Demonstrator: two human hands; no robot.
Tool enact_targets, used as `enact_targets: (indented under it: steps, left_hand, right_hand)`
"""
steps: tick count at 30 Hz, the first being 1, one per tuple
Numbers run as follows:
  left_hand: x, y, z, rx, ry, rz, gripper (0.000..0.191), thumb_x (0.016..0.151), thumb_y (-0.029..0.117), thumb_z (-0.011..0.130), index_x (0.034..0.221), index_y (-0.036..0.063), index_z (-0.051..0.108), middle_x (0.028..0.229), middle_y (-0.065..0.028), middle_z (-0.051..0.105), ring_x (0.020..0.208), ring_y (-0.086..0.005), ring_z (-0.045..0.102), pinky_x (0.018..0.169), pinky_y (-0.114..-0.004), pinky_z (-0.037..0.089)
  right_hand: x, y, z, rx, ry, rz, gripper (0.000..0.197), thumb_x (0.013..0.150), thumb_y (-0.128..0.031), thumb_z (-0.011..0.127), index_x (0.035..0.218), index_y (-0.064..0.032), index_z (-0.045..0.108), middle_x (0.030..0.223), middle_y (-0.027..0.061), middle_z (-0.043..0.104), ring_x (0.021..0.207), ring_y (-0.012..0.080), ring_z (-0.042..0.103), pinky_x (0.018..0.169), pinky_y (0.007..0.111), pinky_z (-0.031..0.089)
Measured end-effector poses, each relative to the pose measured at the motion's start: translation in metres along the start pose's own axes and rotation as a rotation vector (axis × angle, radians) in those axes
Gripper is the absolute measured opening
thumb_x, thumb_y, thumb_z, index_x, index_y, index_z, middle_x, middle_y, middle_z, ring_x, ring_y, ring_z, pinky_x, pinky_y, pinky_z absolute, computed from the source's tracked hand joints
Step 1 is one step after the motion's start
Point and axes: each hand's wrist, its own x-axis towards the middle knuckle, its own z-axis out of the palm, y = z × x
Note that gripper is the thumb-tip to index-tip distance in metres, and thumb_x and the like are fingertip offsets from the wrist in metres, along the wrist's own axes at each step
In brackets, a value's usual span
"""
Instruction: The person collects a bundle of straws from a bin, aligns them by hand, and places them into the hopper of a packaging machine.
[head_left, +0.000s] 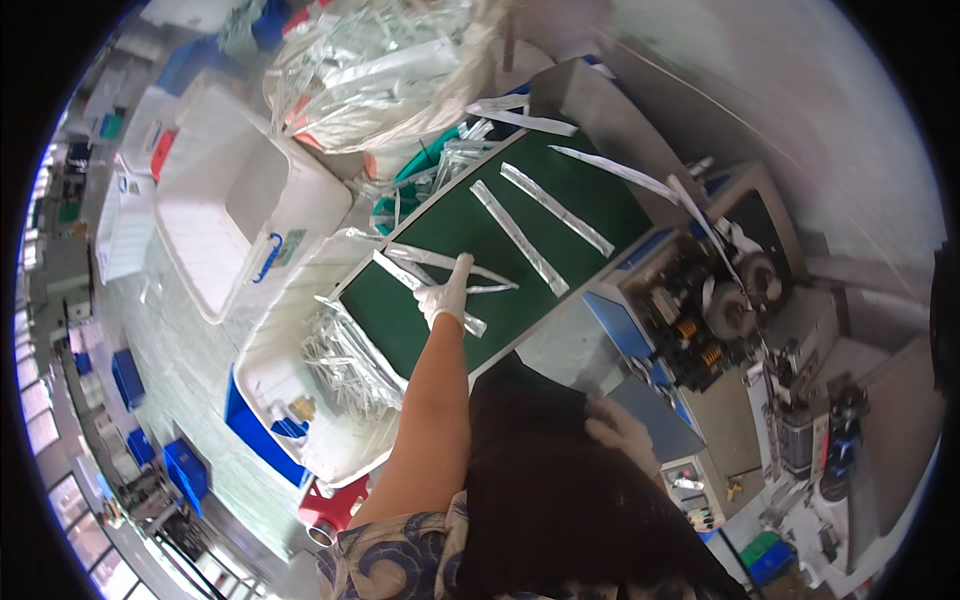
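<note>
My left hand (444, 294), in a white glove, is over the near left part of a green conveyor belt (450, 225), on top of some crossed clear plastic-wrapped strips (397, 271). Whether its fingers grip a strip cannot be told. Two more wrapped strips (519, 238) (556, 210) lie roughly parallel across the middle of the belt. A long white film band (615, 171) runs from the belt's far right part towards a machine with rollers (731, 304). At the right of my dark apron is my right hand (622, 433), gloved and blurred, away from the belt.
A white tub (255, 405) holding many wrapped strips stands at the belt's left end. Beyond it is another white tub (225, 187). A large sack of clear plastic (390, 82) and a green crate (427, 161) stand behind the belt. A red stool (337, 506) is low at left.
</note>
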Motion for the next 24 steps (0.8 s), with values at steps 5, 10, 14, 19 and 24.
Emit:
enact_targets:
  steps: [5, 10, 14, 19, 24]
  left_hand:
    - [0.045, 0.004, 0.012, 0.089, 0.246, -0.211, 0.094, 0.064, 0.047, 0.082, 0.129, -0.003, 0.036, 0.124, -0.0271, 0.053, 0.115, -0.0389, 0.057, 0.093, -0.045, 0.052]
    - [0.089, -0.027, 0.012, -0.098, 0.16, -0.029, 0.043, 0.078, 0.02, 0.062, 0.116, 0.0016, 0.056, 0.104, -0.0213, 0.069, 0.098, -0.0379, 0.068, 0.089, -0.047, 0.053]
    - [0.081, -0.024, -0.007, -0.213, 0.053, 0.113, 0.035, 0.079, 0.022, 0.063, 0.102, -0.0035, 0.065, 0.093, -0.0222, 0.07, 0.088, -0.0375, 0.069, 0.081, -0.042, 0.051]
    - [0.033, -0.024, -0.026, -0.943, -0.448, 0.052, 0.017, 0.096, 0.022, 0.057, 0.107, 0.0095, 0.059, 0.068, 0.0029, 0.051, 0.058, -0.0087, 0.048, 0.051, -0.025, 0.039]
    - [-0.078, -0.053, -0.058, -1.123, -0.851, 0.031, 0.052, 0.099, 0.053, 0.047, 0.128, 0.0098, 0.049, 0.062, 0.0069, 0.034, 0.049, -0.0066, 0.033, 0.045, -0.023, 0.029]
  right_hand:
    - [0.029, -0.034, 0.019, -0.217, -0.112, 0.111, 0.051, 0.093, -0.033, 0.063, 0.138, -0.0127, 0.051, 0.115, 0.0106, 0.064, 0.103, 0.0209, 0.062, 0.092, 0.032, 0.048]
    - [0.08, -0.091, 0.017, -0.342, -0.128, -0.095, 0.05, 0.093, -0.033, 0.062, 0.136, -0.0101, 0.053, 0.127, 0.0142, 0.063, 0.115, 0.0237, 0.061, 0.1, 0.032, 0.045]
    - [0.149, -0.136, 0.007, -0.288, -0.046, -0.467, 0.04, 0.092, -0.023, 0.064, 0.127, -0.0042, 0.058, 0.107, 0.0093, 0.067, 0.098, 0.0166, 0.063, 0.088, 0.029, 0.048]
    - [0.224, -0.179, 0.013, -0.233, -0.017, -0.466, 0.05, 0.091, -0.02, 0.064, 0.138, -0.0065, 0.052, 0.128, 0.0157, 0.061, 0.1, 0.0167, 0.065, 0.083, 0.028, 0.052]
    - [0.268, -0.222, 0.043, -0.254, 0.048, -0.423, 0.064, 0.089, -0.025, 0.064, 0.147, -0.0099, 0.04, 0.147, 0.0162, 0.046, 0.112, 0.025, 0.063, 0.086, 0.035, 0.054]
